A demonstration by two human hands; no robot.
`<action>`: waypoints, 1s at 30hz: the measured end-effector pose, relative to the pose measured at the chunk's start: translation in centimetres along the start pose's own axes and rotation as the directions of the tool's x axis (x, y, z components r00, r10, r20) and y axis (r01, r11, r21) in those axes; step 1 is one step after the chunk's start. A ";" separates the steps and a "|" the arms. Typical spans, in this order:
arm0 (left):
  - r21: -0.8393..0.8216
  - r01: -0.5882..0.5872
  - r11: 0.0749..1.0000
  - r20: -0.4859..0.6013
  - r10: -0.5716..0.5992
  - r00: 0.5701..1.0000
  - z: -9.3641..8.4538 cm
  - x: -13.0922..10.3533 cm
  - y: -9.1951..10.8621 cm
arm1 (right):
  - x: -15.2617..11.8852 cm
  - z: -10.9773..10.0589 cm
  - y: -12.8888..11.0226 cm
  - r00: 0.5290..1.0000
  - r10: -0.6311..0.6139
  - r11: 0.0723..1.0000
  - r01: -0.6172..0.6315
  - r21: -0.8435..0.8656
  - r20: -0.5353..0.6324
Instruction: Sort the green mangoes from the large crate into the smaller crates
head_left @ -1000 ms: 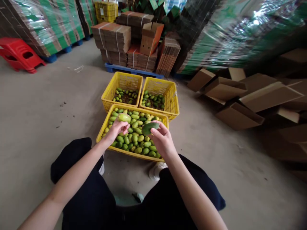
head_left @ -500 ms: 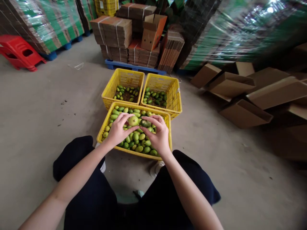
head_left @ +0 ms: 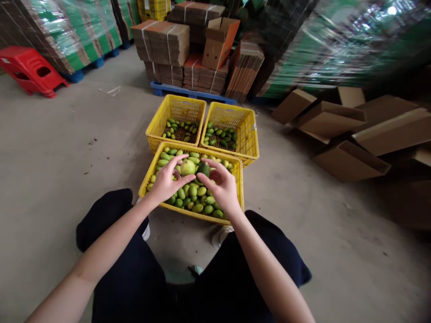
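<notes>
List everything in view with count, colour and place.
Floor: 1, grey, throughout
Front crate: 1, yellow, low centre
Rear crates: 2, yellow, beyond it
Loose fruit: many, greenish, in these crates
Pale fruit: 1, yellow-green, above front crate
Dark fruit: 1, dark green, beside it
Far crate: 1 visible, yellow, back left
Stool: 1, red, left
Bundles: several, brown and orange, behind rear crates
Upright box: 1, orange and brown, on bundles
Loose boxes: several, brown, right
Wrapped stacks: several, green and brown, both back corners
Pallets: at least 2, blue, under bundles and left stacks
Legs: 2, dark trousers, bottom
Shoes: 2, white, partly hidden, below front crate
Left hand: 1, bare, holding pale fruit
Right hand: 1, bare, holding dark fruit
</notes>
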State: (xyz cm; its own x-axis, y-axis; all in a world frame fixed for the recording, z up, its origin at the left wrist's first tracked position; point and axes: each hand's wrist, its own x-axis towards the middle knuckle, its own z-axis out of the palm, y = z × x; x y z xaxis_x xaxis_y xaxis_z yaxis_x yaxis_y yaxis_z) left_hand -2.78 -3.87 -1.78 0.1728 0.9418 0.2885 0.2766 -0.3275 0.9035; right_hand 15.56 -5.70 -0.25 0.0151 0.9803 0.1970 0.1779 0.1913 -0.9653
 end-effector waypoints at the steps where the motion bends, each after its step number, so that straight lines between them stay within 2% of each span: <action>1: -0.102 0.100 0.990 0.046 -0.095 0.994 0.0 0.1 0.1 | 0.0 0.0 -0.1 0.992 0.124 0.985 -0.127 0.117 0.033; 3: -0.277 0.289 0.916 0.170 -0.249 0.953 0.1 0.3 0.0 | 0.2 0.2 -0.1 0.929 0.337 0.877 -0.368 0.310 0.152; 6: -0.382 0.474 0.793 0.298 -0.380 0.876 0.4 0.6 -0.4 | 0.3 0.4 0.2 0.816 0.492 0.704 -0.577 0.414 0.303; 9: -0.418 0.557 0.718 0.357 -0.433 0.827 0.6 0.6 -0.7 | 0.5 0.6 0.6 0.767 0.539 0.621 -0.641 0.451 0.348; 12: -0.474 0.565 0.675 0.367 -0.431 0.824 0.5 0.6 -0.5 | 0.6 0.6 0.9 0.768 0.525 0.604 -0.640 0.475 0.368; 13: -0.490 0.552 0.674 0.355 -0.424 0.833 0.5 0.7 -0.3 | 0.6 0.5 1.0 0.786 0.510 0.622 -0.618 0.481 0.350; 15: -0.501 0.486 0.716 0.285 -0.393 0.874 0.4 0.6 0.0 | 0.6 0.3 1.0 0.865 0.446 0.728 -0.500 0.470 0.231; 17: -0.458 0.356 0.814 0.149 -0.324 0.934 0.4 0.5 0.1 | 0.6 0.0 0.9 0.958 0.286 0.896 -0.279 0.346 0.033; 18: -0.412 0.280 0.867 0.077 -0.273 0.959 0.4 0.5 0.2 | 0.5 -0.1 0.9 0.985 0.168 0.961 -0.152 0.230 -0.052; 19: -0.359 0.208 0.910 0.022 -0.214 0.977 0.3 0.4 0.2 | 0.4 -0.2 0.7 0.994 0.042 0.995 -0.032 0.096 -0.100; 21: -0.262 0.100 0.960 -0.012 -0.107 0.994 0.3 0.1 0.2 | 0.0 -0.1 0.5 0.981 -0.164 0.981 0.151 -0.124 -0.108; 23: -0.196 0.031 0.980 0.002 -0.031 1.000 0.1 0.0 0.3 | -0.3 0.0 0.4 0.957 -0.279 0.942 0.256 -0.219 -0.083; 27: -0.094 -0.091 0.991 -0.034 0.088 0.996 -0.2 0.0 0.2 | -0.6 0.3 0.2 0.942 -0.329 0.927 0.308 -0.214 -0.070; 30: -0.105 -0.100 0.989 -0.051 0.095 0.994 -0.3 0.1 0.1 | -0.5 0.3 0.2 0.951 -0.296 0.943 0.277 -0.182 -0.085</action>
State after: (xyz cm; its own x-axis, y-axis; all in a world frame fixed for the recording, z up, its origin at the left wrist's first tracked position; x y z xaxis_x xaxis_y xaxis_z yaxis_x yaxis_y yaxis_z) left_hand -3.04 -3.75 -1.53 0.1499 0.9088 0.3893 0.1566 -0.4106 0.8983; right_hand 15.26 -6.17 -0.62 0.0456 0.8718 0.4878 0.3507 0.4433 -0.8249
